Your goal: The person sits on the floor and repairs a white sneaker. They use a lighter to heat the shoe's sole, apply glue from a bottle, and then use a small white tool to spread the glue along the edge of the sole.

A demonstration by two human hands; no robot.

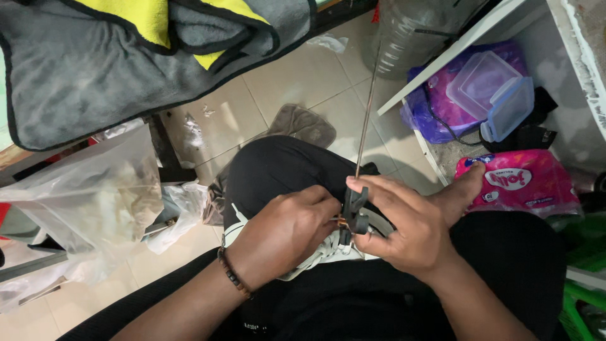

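My right hand (404, 227) grips a small dark plastic part (355, 211) fixed on the lower end of a long thin metal rod (367, 107) that rises up and away from my lap. My left hand (287, 230), with a bead bracelet at the wrist, pinches at the same part from the left, where a bit of copper-coloured wire shows. Under both hands a pale grey and white item (328, 252) lies on my black-trousered lap. My bare foot (464, 189) rests just right of the hands.
A grey and yellow cloth (95, 69) hangs over a table edge at top left. A clear plastic bag (88, 202) stands at left. A white shelf (454, 47) holds a purple bag, a clear lidded box (489, 91) and a pink packet (524, 180). Brown rag (303, 126) on tiled floor.
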